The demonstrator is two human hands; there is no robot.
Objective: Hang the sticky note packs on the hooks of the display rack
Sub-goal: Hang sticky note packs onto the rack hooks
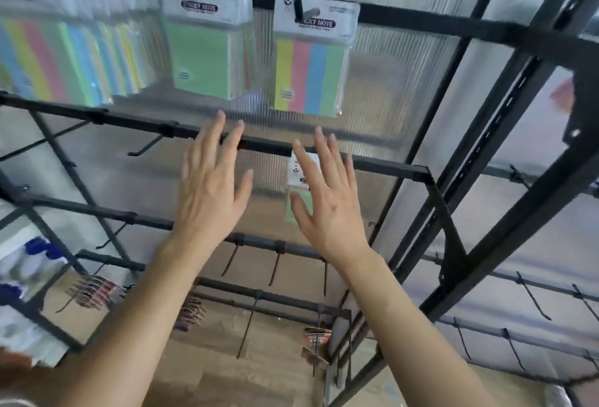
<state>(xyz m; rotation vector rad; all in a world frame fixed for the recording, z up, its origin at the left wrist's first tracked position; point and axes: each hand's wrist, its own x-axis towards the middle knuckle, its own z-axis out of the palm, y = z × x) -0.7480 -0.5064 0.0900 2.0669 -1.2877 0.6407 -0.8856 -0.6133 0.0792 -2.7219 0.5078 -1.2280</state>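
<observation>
1. The pack that matters right now is a small green pack [306, 201] hanging under the second bar [265, 145] of the display rack [486, 134]. The right hand mostly hides it, so I can't see the hook it sits on.
2. The right hand [327, 209] is flat, with the fingers spread, just in front of that pack. It grips nothing. Whether a fingertip touches the pack I cannot tell.
3. The left hand [207, 192] is also empty. Its fingers are straight and apart, raised beside the right hand, and their tips reach up across the second bar.
4. On the top bar hang a striped pack [311, 63], a large green pack [201, 53] beside it, and a crowded stack of packs [48, 50] further left.
5. To me this looks like the gap between two hangings: one pack is up and both hands are free.
6. An empty hook [144, 147] juts from the second bar to the left, and more bare hooks [275, 264] hang on the bar below.
7. The next move calls for a fresh pack, and I see no loose one from here. Its header hole then has to be lined up with a bare hook's tip and slid on.
</observation>
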